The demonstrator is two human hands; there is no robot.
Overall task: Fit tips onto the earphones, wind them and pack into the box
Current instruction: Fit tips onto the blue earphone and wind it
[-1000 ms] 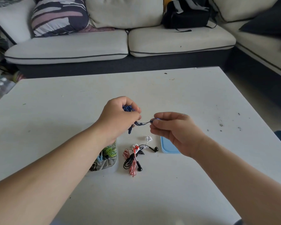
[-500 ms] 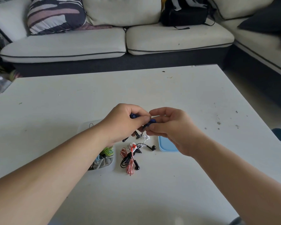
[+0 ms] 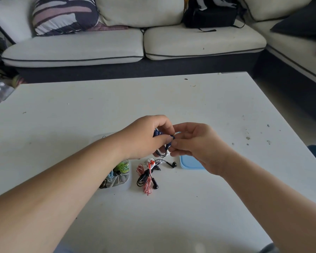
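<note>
White surface (image 3: 171, 99) carries one clear plastic box (image 3: 128, 186), one pale blue lid (image 3: 189, 165) and one red-and-black earphone tangle (image 3: 147, 178). Above, left hand (image 3: 144, 137) and right hand (image 3: 195, 143) pinch one dark blue earphone cord (image 3: 157, 133) in curled fingers (image 3: 182, 143), partly hiding box and lid.

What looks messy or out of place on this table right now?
The red and black earphones lie in a tangled heap on the table, outside the box. Dark specks dot the table's right side.
</note>
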